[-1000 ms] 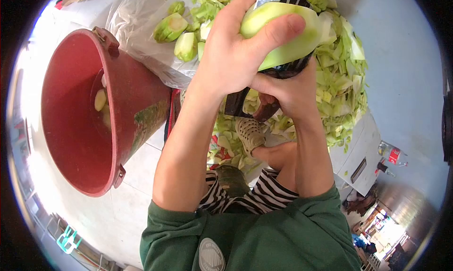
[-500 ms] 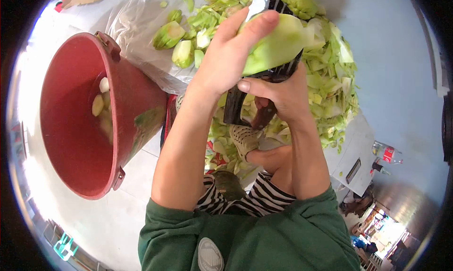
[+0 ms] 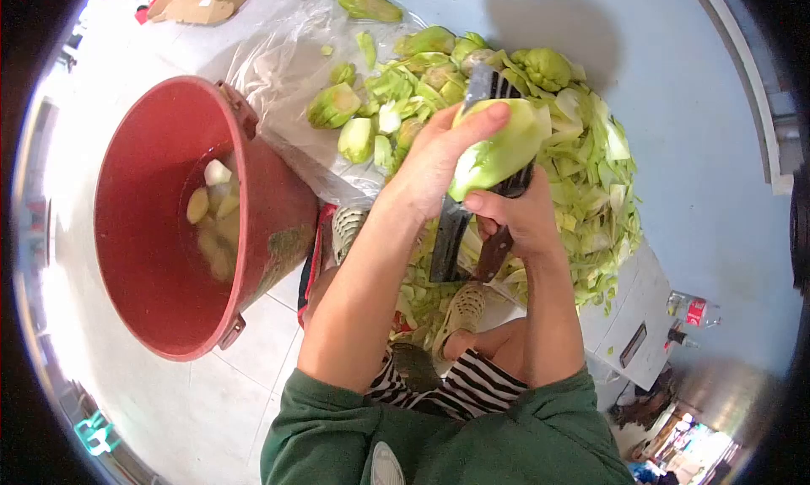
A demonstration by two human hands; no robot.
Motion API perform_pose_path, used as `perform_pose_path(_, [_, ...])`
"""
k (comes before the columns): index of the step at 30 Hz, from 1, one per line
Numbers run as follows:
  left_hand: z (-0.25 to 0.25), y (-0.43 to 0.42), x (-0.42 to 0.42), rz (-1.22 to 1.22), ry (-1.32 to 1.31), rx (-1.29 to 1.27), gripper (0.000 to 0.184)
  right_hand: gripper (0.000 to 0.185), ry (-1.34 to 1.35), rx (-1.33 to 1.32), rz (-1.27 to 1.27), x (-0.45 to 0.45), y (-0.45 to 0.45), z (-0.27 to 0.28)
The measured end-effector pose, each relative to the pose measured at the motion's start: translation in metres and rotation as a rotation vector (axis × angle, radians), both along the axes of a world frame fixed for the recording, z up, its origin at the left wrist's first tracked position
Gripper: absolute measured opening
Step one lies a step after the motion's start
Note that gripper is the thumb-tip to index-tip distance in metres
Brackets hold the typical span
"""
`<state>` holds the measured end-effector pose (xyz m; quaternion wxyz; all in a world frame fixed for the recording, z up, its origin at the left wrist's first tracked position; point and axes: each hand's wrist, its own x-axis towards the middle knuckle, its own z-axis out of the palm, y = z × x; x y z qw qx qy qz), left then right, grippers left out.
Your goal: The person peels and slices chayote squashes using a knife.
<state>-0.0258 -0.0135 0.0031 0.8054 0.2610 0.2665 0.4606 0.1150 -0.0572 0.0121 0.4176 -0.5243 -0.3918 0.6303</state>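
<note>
A pale green peeled vegetable (image 3: 502,143) lies in my left hand (image 3: 439,160), thumb across its top and the other fingers hidden beneath. My right hand (image 3: 525,219) is wrapped round the brown handle (image 3: 494,253) of a tool whose metal part is hidden. Its thumb lies near the vegetable's lower end. A dark slotted piece (image 3: 450,247) shows below the vegetable, and more dark slats show above it, by a shiny flat end (image 3: 481,84). A heap of green peelings (image 3: 591,181) surrounds both hands on the right and below.
At the left a large red bucket (image 3: 160,223) holds several pale pieces. Whole and cut green vegetables (image 3: 333,107) lie on a clear plastic sheet (image 3: 278,71). Cardboard (image 3: 202,0) is at the upper left. A bottle (image 3: 693,309) stands beside a white box (image 3: 633,316) at the right.
Both hands, with the vegetable and the tool, sit lower in view. The camera view has shifted, so more of the sheet and heap shows at the top. Both hands keep their holds.
</note>
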Motion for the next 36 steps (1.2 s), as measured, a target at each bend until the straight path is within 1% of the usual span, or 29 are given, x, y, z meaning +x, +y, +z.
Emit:
perform_pose_path(1, [0.0, 0.003, 0.002, 0.028, 0.064, 0.042, 0.056, 0.04, -0.049, -0.037, 0.015, 0.002, 0.003, 0.002])
perform_pose_path(2, [-0.003, 0.005, 0.004, 0.011, 0.073, 0.051, 0.058, 0.036, -0.048, 0.033, -0.015, 0.002, 0.004, 0.001])
perform_pose_path(5, [-0.004, 0.005, 0.01, 0.07, 0.077, 0.077, 0.057, 0.035, -0.09, 0.049, 0.029, 0.006, 0.009, 0.003])
perform_pose_path(7, [-0.007, 0.004, 0.012, 0.051, 0.05, 0.089, 0.056, 0.036, -0.108, 0.038, 0.015, 0.008, 0.007, 0.005])
perform_pose_path(10, [-0.003, -0.001, 0.012, 0.093, 0.115, 0.156, 0.056, 0.037, -0.083, 0.152, 0.01, 0.009, 0.005, 0.001])
perform_pose_path(14, [-0.003, -0.004, 0.017, 0.098, 0.112, 0.166, 0.057, 0.037, -0.123, 0.192, 0.04, 0.013, 0.002, 0.002])
perform_pose_path(17, [-0.005, -0.005, 0.019, 0.087, 0.065, 0.223, 0.058, 0.035, -0.132, 0.204, 0.016, 0.012, -0.002, -0.002])
perform_pose_path(20, [-0.006, -0.005, 0.018, 0.034, 0.044, 0.234, 0.059, 0.032, -0.064, 0.199, -0.038, 0.011, -0.003, -0.001])
perform_pose_path(23, [-0.004, -0.006, 0.017, 0.032, 0.014, 0.167, 0.06, 0.034, -0.125, 0.126, 0.039, 0.016, -0.001, 0.009])
perform_pose_path(26, [-0.003, -0.002, 0.018, 0.066, 0.081, 0.177, 0.061, 0.036, -0.139, 0.059, 0.079, 0.016, 0.002, 0.02])
perform_pose_path(27, [-0.007, -0.001, 0.021, 0.073, 0.099, 0.176, 0.06, 0.037, -0.129, 0.082, 0.062, 0.016, 0.002, 0.017])
perform_pose_path(30, [-0.009, -0.003, 0.025, 0.129, 0.11, 0.152, 0.052, 0.038, -0.114, 0.074, 0.009, 0.015, -0.002, 0.007])
perform_pose_path(31, [-0.009, -0.003, 0.028, 0.149, 0.1, 0.137, 0.05, 0.038, -0.128, 0.017, -0.002, 0.014, -0.003, 0.01])
perform_pose_path(33, [-0.008, -0.002, 0.031, 0.16, 0.018, 0.165, 0.046, 0.038, -0.134, 0.003, -0.026, 0.012, -0.006, 0.008])
perform_pose_path(34, [-0.005, -0.004, 0.031, 0.172, 0.001, 0.201, 0.04, 0.037, -0.125, 0.033, -0.046, 0.011, -0.007, 0.008])
perform_pose_path(35, [-0.001, -0.003, 0.029, 0.17, -0.001, 0.19, 0.04, 0.037, -0.116, 0.07, -0.063, 0.01, -0.007, 0.01])
perform_pose_path(36, [0.003, -0.002, 0.027, 0.15, 0.043, 0.211, 0.039, 0.035, -0.177, 0.021, -0.041, 0.012, -0.007, 0.013])
